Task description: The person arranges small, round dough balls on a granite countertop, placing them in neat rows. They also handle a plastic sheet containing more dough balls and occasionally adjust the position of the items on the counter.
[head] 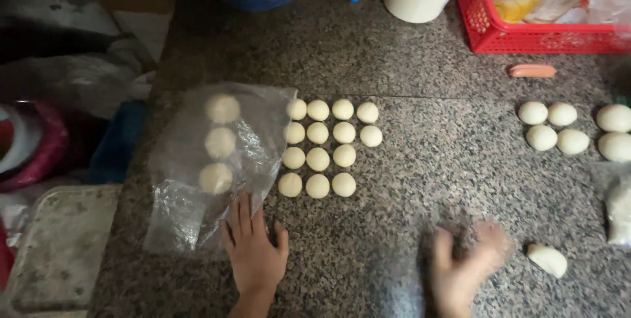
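three dough balls point(219, 142) lie in a column under a clear plastic sheet point(197, 180) on the granite surface point(420, 160). the left hand point(253, 252) lies flat, fingers spread, on the sheet's lower edge, grasping nothing. just right of the sheet, fourteen small balls point(318, 158) sit in rows. the right hand point(463, 269) is blurred, so i cannot tell its grip. nearby lies one dough lump point(547, 259); farther right, six bigger balls point(552, 126).
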